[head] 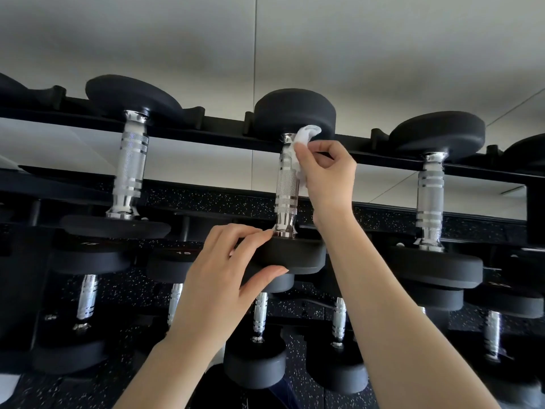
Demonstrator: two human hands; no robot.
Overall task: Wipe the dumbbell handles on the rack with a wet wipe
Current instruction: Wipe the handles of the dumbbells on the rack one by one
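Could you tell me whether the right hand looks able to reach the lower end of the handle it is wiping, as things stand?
Probably yes. The right hand presses the wet wipe against the upper handle, and the chrome below it is bare. The left hand grips only the near weight head, beside the handle's base.

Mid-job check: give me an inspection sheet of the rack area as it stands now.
Surface: black metal rack, dumbbells on upper and lower tiers.
Job's things: crumpled white wet wipe pressed on the middle dumbbell's knurled chrome handle, near its far end.
Clutter: nothing seen.
Grippers: right hand pinches the wipe; left hand grips that dumbbell's near black round head.
Cables: nothing seen.
Surroundings: pale panelled wall behind; black speckled rubber floor below.
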